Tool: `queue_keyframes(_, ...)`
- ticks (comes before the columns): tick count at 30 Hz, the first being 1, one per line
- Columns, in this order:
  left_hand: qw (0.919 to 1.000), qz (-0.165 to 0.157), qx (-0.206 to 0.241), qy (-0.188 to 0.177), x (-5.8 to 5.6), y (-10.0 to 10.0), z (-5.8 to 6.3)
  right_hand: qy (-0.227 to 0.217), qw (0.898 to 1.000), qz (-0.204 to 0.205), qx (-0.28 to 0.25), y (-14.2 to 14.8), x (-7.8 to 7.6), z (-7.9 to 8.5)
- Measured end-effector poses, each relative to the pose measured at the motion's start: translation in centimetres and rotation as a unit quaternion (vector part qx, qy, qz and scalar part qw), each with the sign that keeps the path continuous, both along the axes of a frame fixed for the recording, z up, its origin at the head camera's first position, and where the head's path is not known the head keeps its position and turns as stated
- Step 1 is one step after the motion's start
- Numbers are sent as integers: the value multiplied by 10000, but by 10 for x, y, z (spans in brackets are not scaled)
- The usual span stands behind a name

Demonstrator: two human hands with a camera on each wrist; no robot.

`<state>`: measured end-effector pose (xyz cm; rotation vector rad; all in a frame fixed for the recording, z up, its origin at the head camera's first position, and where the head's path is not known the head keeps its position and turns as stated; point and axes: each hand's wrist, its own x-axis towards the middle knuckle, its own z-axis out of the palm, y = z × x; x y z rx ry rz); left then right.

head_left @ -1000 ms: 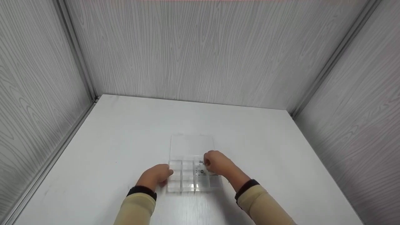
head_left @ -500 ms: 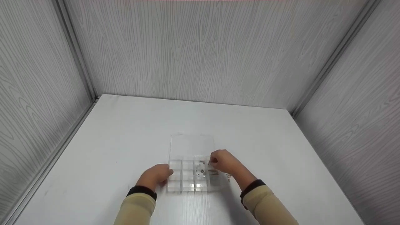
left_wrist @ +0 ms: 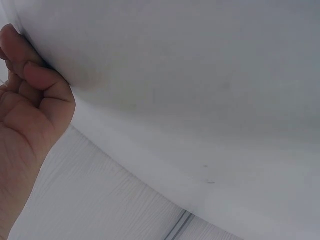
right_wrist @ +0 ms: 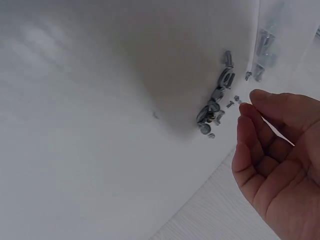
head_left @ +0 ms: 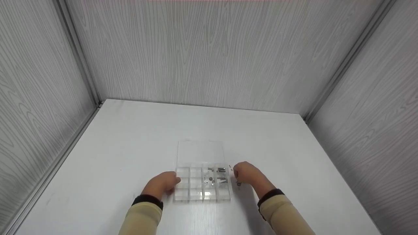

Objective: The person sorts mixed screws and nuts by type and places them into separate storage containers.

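Note:
A clear compartment box (head_left: 196, 199) lies with its lid (head_left: 200, 151) folded back flat. Screws (head_left: 222, 180) and other small metal parts occupy several compartments on its right side. My left hand (head_left: 163, 181) grips the box's left wall, thumb over the edge; in the left wrist view the hand (left_wrist: 35, 105) has curled fingers and the box is hardly visible. Beside the box's right wall is my right hand (head_left: 249, 174). In the right wrist view its thumb and index fingertips (right_wrist: 260, 95) are slightly apart, close to tiny screws (right_wrist: 230, 104). I see nothing clearly held between them.
Loose washers, nuts and screws (right_wrist: 212, 107) lie in a small cluster on the white table (head_left: 147, 130), right of the box. Grey wood-grain panels (head_left: 196, 52) enclose the table at the back and both sides.
My right hand has moved rightward, from over the box's right compartments to the loose parts beside it. The compartments it covered now show screws. My left hand stays on the box.

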<state>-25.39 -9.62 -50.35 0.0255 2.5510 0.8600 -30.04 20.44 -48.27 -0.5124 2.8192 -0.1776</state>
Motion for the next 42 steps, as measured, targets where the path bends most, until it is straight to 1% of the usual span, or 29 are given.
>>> queue_keyframes(2,10000,5,-6,-44,0,0,-1,-38,10000,74,49,2,0,-5)
queue_keyframes(5,10000,6,-21,-94,-1,-1,-3,-120,9999,46,52,3,0,-11)
queue_keyframes(9,9999,72,44,-115,-2,-1,-3,-212,9996,-172,123,4,-3,-15)
queue_keyframes(12,9998,88,121,-100,-1,0,-2,-235,9991,-241,240,4,-5,-17)
queue_keyframes(17,9999,15,133,-54,-1,1,0,-164,9990,-163,381,5,-7,-20)
queue_keyframes(20,10000,31,64,-47,0,1,0,-75,9995,-97,300,7,-7,-20)
queue_keyframes(23,9998,124,60,-111,0,1,0,66,9999,-29,109,6,-6,-15)
queue_keyframes(27,9995,223,121,-171,0,0,0,230,9995,114,-187,1,-5,-3)
queue_keyframes(30,9994,239,162,-190,0,0,0,216,9987,279,-377,-4,-3,6)
queue_keyframes(33,9997,120,159,-144,1,-1,1,54,9978,397,-523,-9,1,12)
queue_keyframes(37,9999,-18,148,-12,2,-1,0,-109,9961,592,-646,-13,4,16)
queue_keyframes(39,9999,-22,128,18,2,-1,-1,-91,9950,747,-652,-14,6,15)
queue_keyframes(42,9999,16,112,33,1,-1,-1,-138,9941,857,-650,-14,8,14)
